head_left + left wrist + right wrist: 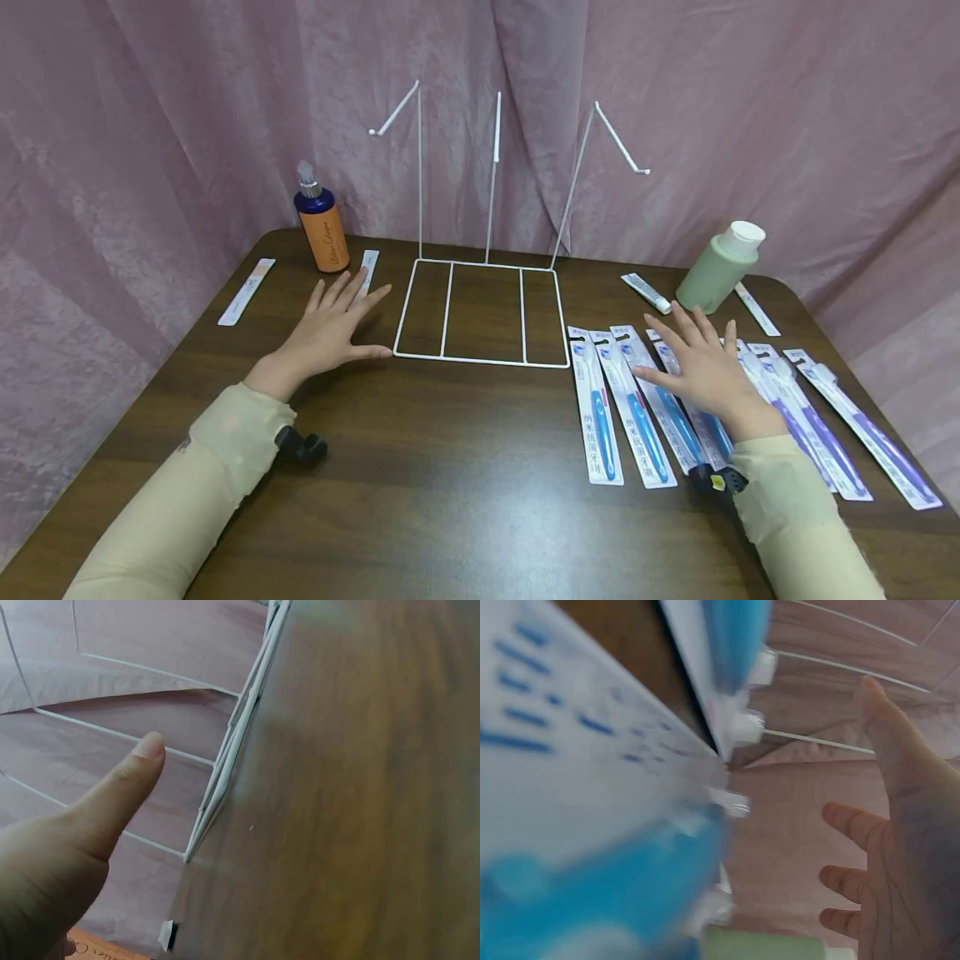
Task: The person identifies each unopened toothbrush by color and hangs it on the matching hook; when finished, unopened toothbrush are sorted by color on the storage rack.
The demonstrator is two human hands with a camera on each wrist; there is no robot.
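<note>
My left hand (330, 321) is spread flat with fingers apart, left of a white wire rack (480, 361); its thumb points at the rack's front left corner. Nothing is in that hand. In the left wrist view the thumb (120, 791) overlaps the rack's uprights. My right hand (701, 367), also spread and holding nothing, hovers over a row of packaged toothbrushes, hiding parts of several. Blue-handled toothbrushes (600, 417) lie to its left, purple-handled toothbrushes (870, 429) to its right. The rack has three uprights with hooked arms, and nothing hangs on them.
An orange pump bottle (325, 233) stands at the back left, near two flat slim packets, one a white packet (247, 292). At the back right are a green bottle (716, 271) with a white cap, a small tube (645, 292) and another slim packet (757, 310). Pink curtain hangs behind.
</note>
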